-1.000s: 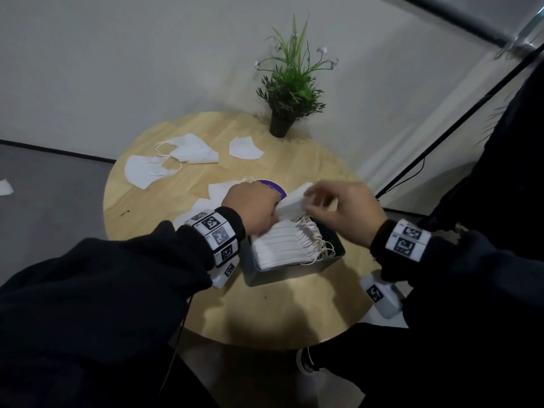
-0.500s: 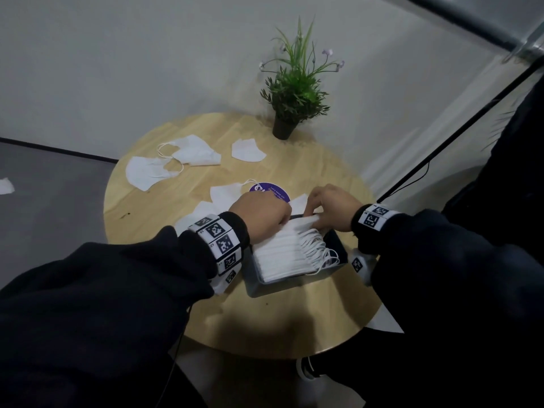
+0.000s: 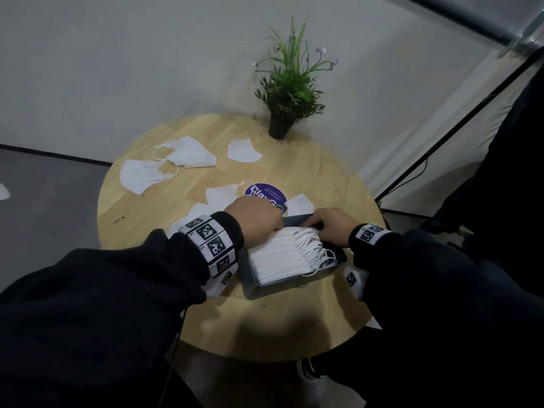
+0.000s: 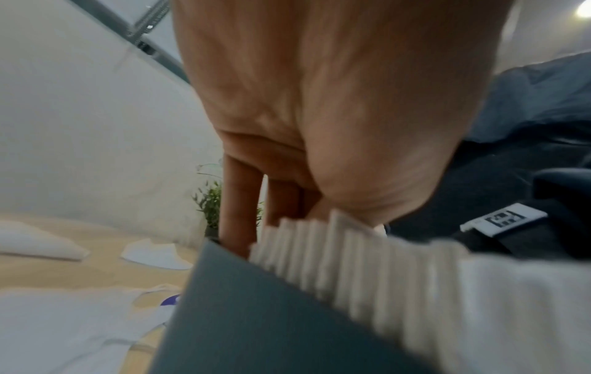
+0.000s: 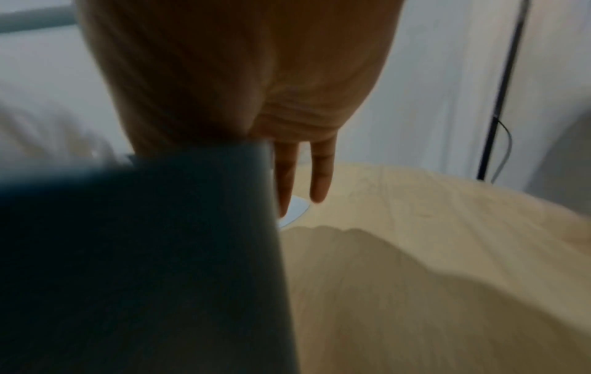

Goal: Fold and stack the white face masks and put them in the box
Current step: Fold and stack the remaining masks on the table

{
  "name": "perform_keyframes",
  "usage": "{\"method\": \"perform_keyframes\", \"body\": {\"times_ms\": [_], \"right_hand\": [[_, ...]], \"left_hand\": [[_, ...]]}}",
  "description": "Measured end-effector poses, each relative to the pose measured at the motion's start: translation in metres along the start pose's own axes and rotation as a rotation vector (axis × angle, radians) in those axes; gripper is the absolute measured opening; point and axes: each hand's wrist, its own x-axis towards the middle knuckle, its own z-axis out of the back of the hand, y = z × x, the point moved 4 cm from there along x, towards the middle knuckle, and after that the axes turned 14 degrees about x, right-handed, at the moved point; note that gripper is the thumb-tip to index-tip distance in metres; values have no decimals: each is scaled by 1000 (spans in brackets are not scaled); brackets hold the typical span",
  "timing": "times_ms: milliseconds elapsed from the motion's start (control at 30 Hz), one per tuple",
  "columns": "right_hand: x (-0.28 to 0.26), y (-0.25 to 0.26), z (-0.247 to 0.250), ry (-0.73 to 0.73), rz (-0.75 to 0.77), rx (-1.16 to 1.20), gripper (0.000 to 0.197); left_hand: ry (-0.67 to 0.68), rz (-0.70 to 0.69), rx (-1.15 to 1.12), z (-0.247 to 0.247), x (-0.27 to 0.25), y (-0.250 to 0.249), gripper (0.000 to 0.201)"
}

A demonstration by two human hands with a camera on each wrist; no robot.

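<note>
A grey box (image 3: 294, 285) stands on the round wooden table (image 3: 279, 328) and holds a row of folded white masks (image 3: 282, 254). My left hand (image 3: 256, 219) is at the box's far left end. Its fingers (image 4: 243, 210) reach straight down between the box wall (image 4: 255, 316) and the masks (image 4: 351, 265), and the thumb sits on the near side of several masks, pinching them. My right hand (image 3: 332, 225) lies at the far right corner, and two straight fingers (image 5: 284, 177) hang down outside the box wall (image 5: 160, 253). Its thumb is hidden.
Loose white masks lie unfolded behind the box: two (image 3: 141, 178) (image 3: 191, 156) at far left, one (image 3: 243, 151) near the potted plant (image 3: 290, 92), others (image 3: 219, 195) (image 3: 300, 203) beside a purple round sticker (image 3: 265, 194). A black stand pole (image 3: 441, 136) rises at the right.
A small stack of masks held above the box by both hands has gone down into the box's far end. Both hands dropped with it, and the right hand now rests at the far right corner.
</note>
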Motion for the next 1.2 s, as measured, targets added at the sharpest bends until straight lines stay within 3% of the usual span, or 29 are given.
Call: {"method": "perform_keyframes", "body": {"times_ms": [100,167,233,300,367,467,567,733,800,867,933,1033,1100,1200], "right_hand": [[-8,-19,10,-61,-72,232,15],[-19,-31,13,-107,-113,422,15],[-32,-45,12,-216,-155,595,15],[-47,-59,8,-375,-208,816,21],[-59,-72,4,-521,-278,989,24],[-65,-96,2,-679,-342,1186,27],[-67,-120,5,-800,-386,1264,43],[-68,-138,18,-967,-404,1101,45],[-71,-123,27,-1022,-380,945,60],[-78,-83,35,-1070,-247,716,49],[-82,-23,33,-1024,15,575,28],[-67,54,3,-760,276,826,24],[-32,79,-27,-557,201,908,36],[26,74,-65,-395,-117,939,40]], "left_hand": [[-65,74,-240,-9,-5,19,32],[-187,269,-447,-15,-13,42,39],[-228,446,-752,-28,-20,57,33],[-54,457,-1144,-41,-23,46,21],[98,355,-1344,-45,-18,15,18],[76,223,-1398,-49,9,-21,29],[40,224,-1492,-51,35,-37,48],[32,206,-1506,-52,59,-48,58],[49,193,-1388,-54,59,-43,51],[18,220,-1146,-50,56,-25,42],[-50,274,-921,-45,54,5,31],[-106,382,-756,-43,50,55,19],[-102,458,-663,-47,41,85,14],[-72,575,-593,-67,27,123,14]]}}
